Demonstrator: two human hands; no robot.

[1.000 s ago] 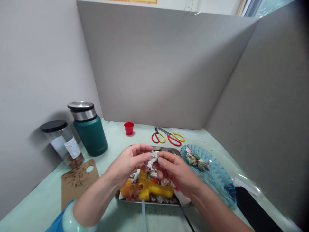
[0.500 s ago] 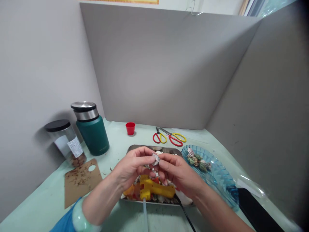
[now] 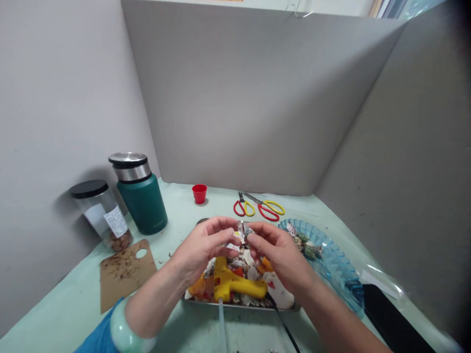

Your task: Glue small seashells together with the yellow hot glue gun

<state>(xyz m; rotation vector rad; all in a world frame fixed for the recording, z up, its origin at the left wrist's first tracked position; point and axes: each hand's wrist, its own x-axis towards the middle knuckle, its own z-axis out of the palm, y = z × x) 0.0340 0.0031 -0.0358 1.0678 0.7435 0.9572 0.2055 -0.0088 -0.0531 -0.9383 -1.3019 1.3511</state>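
A pale green table point(image 3: 66, 314) sits boxed in by grey partition panels point(image 3: 243, 98) at the back and right, with a grey wall on the left. Along the left edge stand a clear jar point(image 3: 101, 215) with a black lid and, just beside it, a dark green flask point(image 3: 142, 196) with a steel cap. A brown board point(image 3: 125, 269) scattered with crumbs lies flat in front of them. Farther back a small red cup point(image 3: 199, 193) stands alone, and two pairs of scissors point(image 3: 259, 208) with red and yellow handles lie side by side near the rear panel. A blue glass dish point(image 3: 331, 274) at right holds a few shells, and a black slab point(image 3: 393, 323) lies at the table's near right corner.

At centre, a metal tray point(image 3: 235, 305) is heaped with shells and orange pieces, and a yellow glue gun point(image 3: 235, 284) rests across the heap with its cord running toward the viewer.

Above the tray, the left hand point(image 3: 200, 250) and the right hand point(image 3: 281, 255) meet fingertip to fingertip, raised clear of the heap. Between them is a small speckled shell piece point(image 3: 245, 230), pinched by the thumbs and forefingers of both hands. It sits at the hands' upper edge, over the tray's far half, level with the dish rim. A pale green bangle point(image 3: 127, 328) circles the left wrist, next to a blue sleeve point(image 3: 93, 340).
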